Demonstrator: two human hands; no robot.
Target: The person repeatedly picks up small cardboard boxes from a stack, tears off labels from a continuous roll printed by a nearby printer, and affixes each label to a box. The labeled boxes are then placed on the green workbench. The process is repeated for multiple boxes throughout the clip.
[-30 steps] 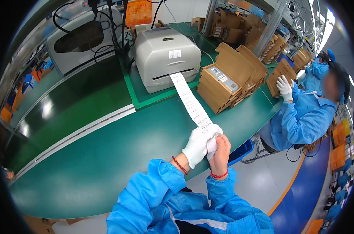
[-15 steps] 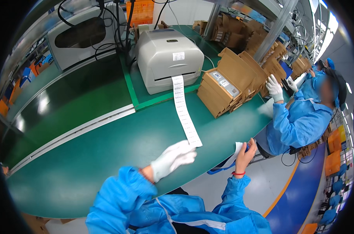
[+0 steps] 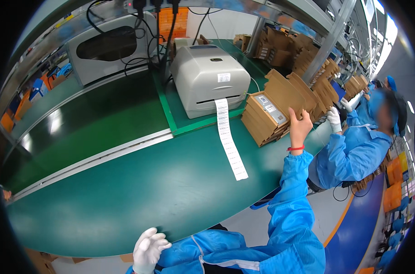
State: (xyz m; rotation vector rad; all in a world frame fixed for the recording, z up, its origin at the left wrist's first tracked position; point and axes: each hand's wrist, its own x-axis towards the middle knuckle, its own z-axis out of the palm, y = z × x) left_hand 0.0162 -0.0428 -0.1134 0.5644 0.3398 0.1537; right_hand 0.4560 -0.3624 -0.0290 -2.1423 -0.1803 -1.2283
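My right hand (image 3: 300, 129), bare with a red band at the wrist, is raised in front of the stacked cardboard boxes (image 3: 258, 125). Its thumb and fingers are apart with nothing seen between them; whether it touches the cardboard I cannot tell. On the top box lies a grey device (image 3: 272, 111) with white labels, its brown lid standing up behind. My left hand (image 3: 149, 250), in a white glove, hovers at the near table edge with fingers loosely bent, apart and holding nothing. A long strip of white labels (image 3: 230, 141) hangs from the label printer (image 3: 209, 77) onto the green table.
A co-worker in a blue smock (image 3: 353, 157) works at the right, a white-gloved hand (image 3: 334, 119) near more cardboard boxes. A green conveyor belt (image 3: 102, 109) with a metal rail runs at the left. Black cables (image 3: 164, 41) hang beside the printer, and a metal post (image 3: 328, 41) stands behind the boxes.
My right hand has risen from the table's near edge to the boxes; the white piece beside it no longer shows. My left hand has left the label strip's end and drawn back toward me.
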